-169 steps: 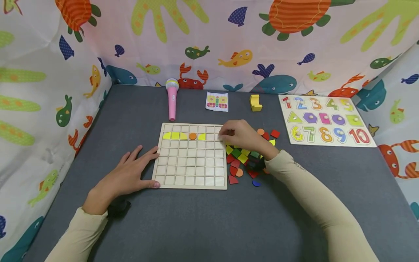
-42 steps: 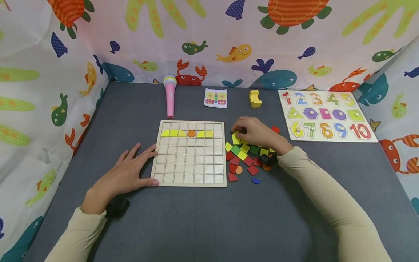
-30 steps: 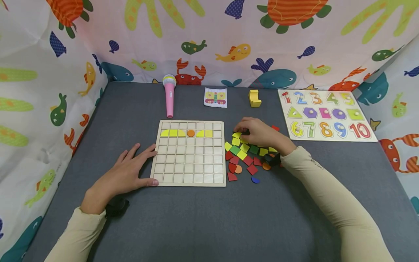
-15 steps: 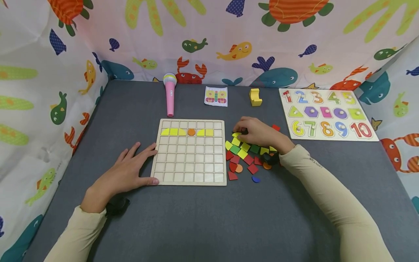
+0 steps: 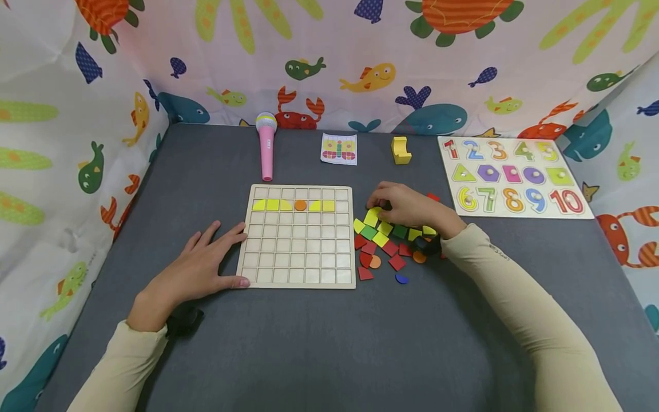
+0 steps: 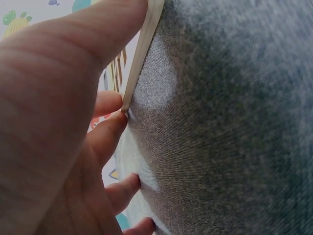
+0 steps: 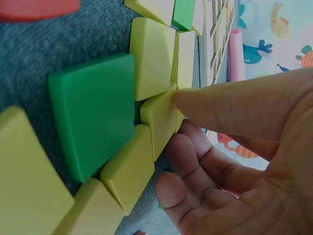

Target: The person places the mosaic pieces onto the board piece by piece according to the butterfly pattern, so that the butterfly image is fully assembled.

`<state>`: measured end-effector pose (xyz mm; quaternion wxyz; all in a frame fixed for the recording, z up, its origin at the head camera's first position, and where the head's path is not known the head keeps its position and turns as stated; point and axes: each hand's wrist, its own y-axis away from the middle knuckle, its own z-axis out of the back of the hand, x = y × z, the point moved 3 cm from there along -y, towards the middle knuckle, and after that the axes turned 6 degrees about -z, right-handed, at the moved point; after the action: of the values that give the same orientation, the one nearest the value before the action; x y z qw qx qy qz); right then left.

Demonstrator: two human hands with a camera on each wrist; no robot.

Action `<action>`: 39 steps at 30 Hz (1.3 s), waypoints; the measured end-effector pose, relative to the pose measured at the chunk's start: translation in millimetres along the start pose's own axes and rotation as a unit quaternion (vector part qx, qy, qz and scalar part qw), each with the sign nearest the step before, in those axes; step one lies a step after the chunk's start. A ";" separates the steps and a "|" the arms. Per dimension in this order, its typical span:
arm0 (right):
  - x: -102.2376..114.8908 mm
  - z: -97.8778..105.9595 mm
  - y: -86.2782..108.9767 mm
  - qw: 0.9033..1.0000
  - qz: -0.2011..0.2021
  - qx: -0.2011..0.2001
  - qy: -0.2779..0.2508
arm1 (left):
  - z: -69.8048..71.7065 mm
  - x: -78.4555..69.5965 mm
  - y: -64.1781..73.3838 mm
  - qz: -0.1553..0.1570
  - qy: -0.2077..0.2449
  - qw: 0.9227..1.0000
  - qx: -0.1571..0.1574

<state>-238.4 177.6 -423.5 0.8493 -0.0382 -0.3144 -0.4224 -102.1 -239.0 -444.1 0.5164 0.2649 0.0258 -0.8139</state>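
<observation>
A wooden grid board (image 5: 292, 260) lies flat, its second row bearing several yellow tiles and an orange disc (image 5: 300, 205). My left hand (image 5: 193, 273) rests spread at the board's left edge, thumb on the near corner; the left wrist view shows fingertips (image 6: 131, 182) along that edge and on the table. Right of the board, my right hand (image 5: 407, 207) reaches over a pile of coloured tiles (image 5: 390, 248). In the right wrist view its thumb and fingers pinch a yellow tile (image 7: 161, 117) among other yellow ones, beside a green square tile (image 7: 95, 112).
Behind the board lie a pink toy microphone (image 5: 266, 150), a butterfly pattern card (image 5: 338, 154) and a yellow curved block (image 5: 400, 150). A number and shape puzzle board (image 5: 515, 213) lies at the back right. A sea-animal curtain (image 5: 350, 109) borders the grey table.
My right hand has moved from the board's right edge to the tile pile. A second yellow tile now lies right of the orange disc. My left hand keeps its place.
</observation>
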 end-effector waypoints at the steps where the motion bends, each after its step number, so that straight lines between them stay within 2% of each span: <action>1: -0.2 0.4 -0.4 1.000 0.000 0.000 0.001 | 0.2 0.4 -0.1 0.000 -0.001 1.000 0.000; 12: -1.3 -3.9 -10.7 1.000 -0.013 -0.016 0.009 | -0.4 1.4 1.0 0.001 0.003 1.000 -0.001; 23: 8.3 -1.2 -22.1 0.999 -0.022 -0.044 0.009 | -1.0 0.3 1.3 -0.002 0.004 1.000 -0.003; 30: 18.2 4.5 -31.5 0.997 0.007 -0.080 0.003 | -0.9 0.5 1.8 -0.008 0.001 1.000 -0.007; 35: 28.1 3.9 -38.9 0.996 0.035 -0.080 -0.021 | -0.6 0.7 1.8 -0.007 0.001 1.000 -0.007; 39: 34.6 -0.1 -44.2 0.995 0.040 -0.074 -0.047 | -0.5 0.6 1.8 -0.003 0.003 1.000 -0.005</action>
<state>-255.7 125.3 -412.9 0.8446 -0.1332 -0.3195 -0.4084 -100.6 -240.2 -444.4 0.5152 0.2648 0.0322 -0.8145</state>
